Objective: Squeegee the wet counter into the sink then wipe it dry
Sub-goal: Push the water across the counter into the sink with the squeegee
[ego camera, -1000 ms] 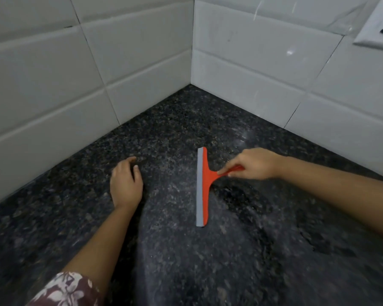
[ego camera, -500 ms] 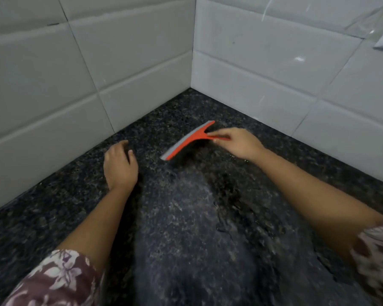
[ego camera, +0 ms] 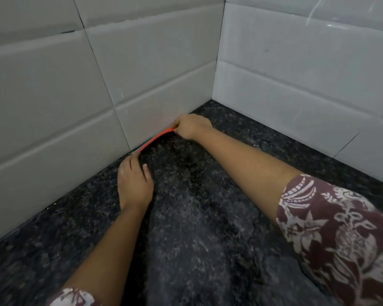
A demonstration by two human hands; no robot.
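A dark speckled stone surface (ego camera: pixel 197 239) is seen from above, met by white tiled walls (ego camera: pixel 53 107) at a corner. An orange squeegee (ego camera: pixel 156 139) is held low along the foot of the left-side wall, near the corner. Its far end is gripped by the curled fingers of the right hand (ego camera: pixel 191 125). The left hand (ego camera: pixel 135 182) is laid on the surface, fingers relaxed and holding nothing, fingertips just beside the squeegee's near end. Floral sleeves (ego camera: pixel 341 228) are worn.

left wall (ego camera: pixel 42 96): large white tiles, thin dark joints | right wall (ego camera: pixel 307 74): same tiles, faint glare | meet in corner (ego camera: pixel 218 62)
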